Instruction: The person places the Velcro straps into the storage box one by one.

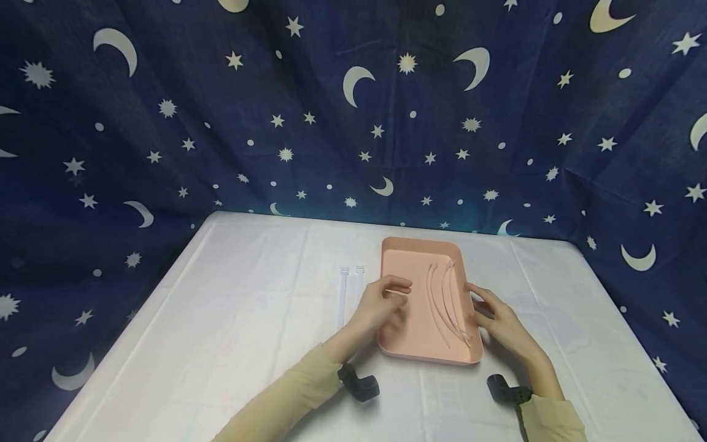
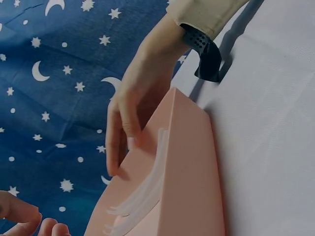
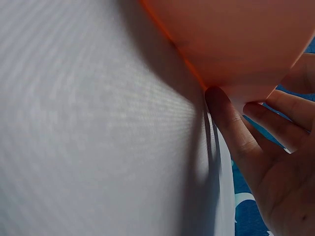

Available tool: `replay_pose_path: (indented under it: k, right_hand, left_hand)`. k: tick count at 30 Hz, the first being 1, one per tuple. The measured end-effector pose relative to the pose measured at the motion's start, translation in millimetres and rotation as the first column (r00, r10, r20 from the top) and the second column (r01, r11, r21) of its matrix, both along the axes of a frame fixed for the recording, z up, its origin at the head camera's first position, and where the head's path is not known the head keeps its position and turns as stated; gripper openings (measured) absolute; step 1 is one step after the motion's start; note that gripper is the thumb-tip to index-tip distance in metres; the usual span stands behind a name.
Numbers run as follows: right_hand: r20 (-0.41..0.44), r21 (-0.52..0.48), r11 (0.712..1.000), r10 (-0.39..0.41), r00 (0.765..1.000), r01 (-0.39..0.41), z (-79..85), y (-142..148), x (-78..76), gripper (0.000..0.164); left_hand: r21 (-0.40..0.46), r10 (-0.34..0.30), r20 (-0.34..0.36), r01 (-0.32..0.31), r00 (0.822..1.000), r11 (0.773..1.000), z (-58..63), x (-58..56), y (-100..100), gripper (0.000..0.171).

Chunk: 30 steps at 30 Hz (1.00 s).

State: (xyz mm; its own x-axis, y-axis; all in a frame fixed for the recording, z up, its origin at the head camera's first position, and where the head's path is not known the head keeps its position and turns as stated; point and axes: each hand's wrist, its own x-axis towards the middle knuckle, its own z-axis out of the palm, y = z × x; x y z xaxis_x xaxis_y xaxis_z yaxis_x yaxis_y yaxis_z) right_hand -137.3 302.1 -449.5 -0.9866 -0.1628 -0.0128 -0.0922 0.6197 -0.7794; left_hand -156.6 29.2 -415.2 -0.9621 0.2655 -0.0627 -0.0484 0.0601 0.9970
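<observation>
A pink rectangular tray [image 1: 411,334] lies on the white table, with several thin white cable ties [image 1: 444,301] bunched along its right side. My left hand [image 1: 381,301] hovers over the tray's left side, fingers loosely bent, and I see nothing held in it. In the left wrist view only the fingertips of this left hand [image 2: 22,216] show. At the tray's right wall, my right hand [image 1: 499,322] touches the outside with extended fingers. The right wrist view shows the thumb of my right hand [image 3: 275,172] against the tray's lower edge, other fingers along the wall.
Two more cable ties, one at the left [image 1: 342,298] and one beside it [image 1: 360,276], lie on the table left of the tray. A dark blue curtain [image 1: 331,123] with moons and stars hangs behind the table [image 1: 232,294]. Black wrist cameras sit on both wrists.
</observation>
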Motion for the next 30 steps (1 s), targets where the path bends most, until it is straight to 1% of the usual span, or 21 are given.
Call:
replay_pose_path:
  k: [5, 9, 14, 18, 24, 30]
  right_hand:
    - [0.004, 0.006, 1.0, -0.008, 1.0, 0.008, -0.1, -0.3, -0.4, 0.062]
    - [0.011, 0.001, 1.0, -0.013, 1.0, 0.013, -0.2, 0.1, -0.4, 0.062]
    - [0.008, 0.001, 1.0, -0.011, 1.0, 0.011, -0.6, 0.4, -0.8, 0.062]
    - [0.006, -0.001, 1.0, -0.008, 1.0, 0.008, -1.3, -1.0, -1.8, 0.062]
    - [-0.005, -0.005, 1.0, 0.01, 1.0, -0.01, -2.8, -2.3, -2.3, 0.061]
    - [-0.006, 0.002, 1.0, 0.005, 1.0, -0.005, -1.4, 0.3, -0.8, 0.061]
  left_hand:
    - [0.022, 0.027, -0.015, -0.027, 1.0, 0.999, 3.2, 4.3, -12.1, 0.034]
    - [0.028, 0.053, -0.004, -0.053, 0.999, 0.998, 2.0, 7.3, -23.7, 0.035]
    - [0.036, 0.107, 0.005, -0.107, 0.994, 0.994, -6.1, 8.4, -36.9, 0.038]
    - [0.03, 0.164, 0.021, -0.164, 0.986, 0.986, -13.2, 9.0, -47.7, 0.036]
    - [-0.006, 0.231, 0.036, -0.231, 0.972, 0.973, -23.2, 6.1, -59.4, 0.034]
    - [-0.051, 0.271, 0.026, -0.27, 0.962, 0.962, -30.6, 1.0, -66.0, 0.035]
